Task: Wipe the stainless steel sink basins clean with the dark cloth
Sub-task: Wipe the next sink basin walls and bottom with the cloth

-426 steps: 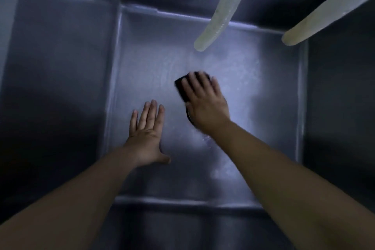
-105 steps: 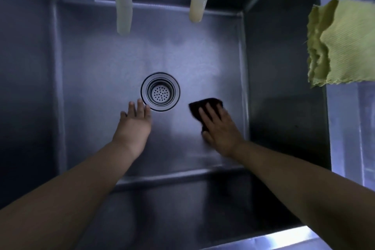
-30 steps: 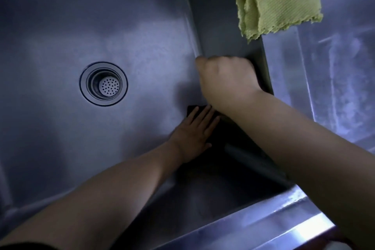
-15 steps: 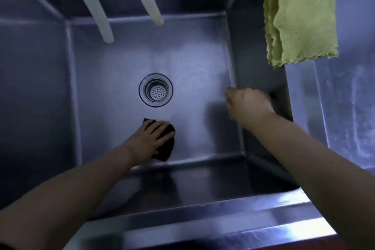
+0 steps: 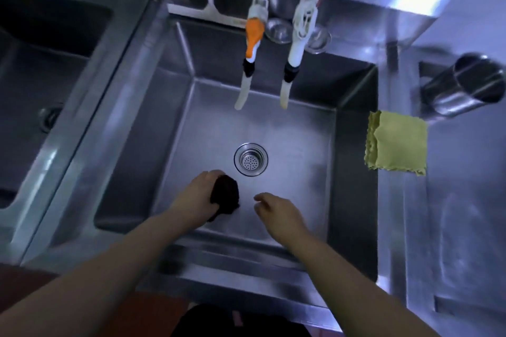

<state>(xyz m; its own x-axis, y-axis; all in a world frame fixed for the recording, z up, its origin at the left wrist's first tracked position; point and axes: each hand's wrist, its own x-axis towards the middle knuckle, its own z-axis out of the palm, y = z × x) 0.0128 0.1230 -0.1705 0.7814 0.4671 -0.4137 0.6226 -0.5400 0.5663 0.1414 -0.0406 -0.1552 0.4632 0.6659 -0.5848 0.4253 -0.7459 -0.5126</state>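
A deep stainless steel sink basin (image 5: 298, 142) fills the middle of the head view, with a round drain strainer (image 5: 250, 159) in its floor. My left hand (image 5: 199, 195) grips the bunched dark cloth (image 5: 225, 194) just below and left of the drain. Whether the cloth touches the basin floor I cannot tell. My right hand (image 5: 276, 210) hovers beside it to the right, holding nothing, fingers loosely curled and apart. A second basin (image 5: 32, 85) lies to the left, with its own drain (image 5: 49, 117).
Two hose spouts (image 5: 245, 82) (image 5: 287, 85) hang over the back of the basin. A folded yellow-green cloth (image 5: 397, 143) lies on the right rim. A steel cup (image 5: 465, 85) stands on the counter at the far right. A white squeegee (image 5: 210, 12) rests along the back edge.
The camera has pulled back and up, showing both basins. My left hand has bunched the cloth into its grip; my right hand has come from the right wall to beside the cloth.
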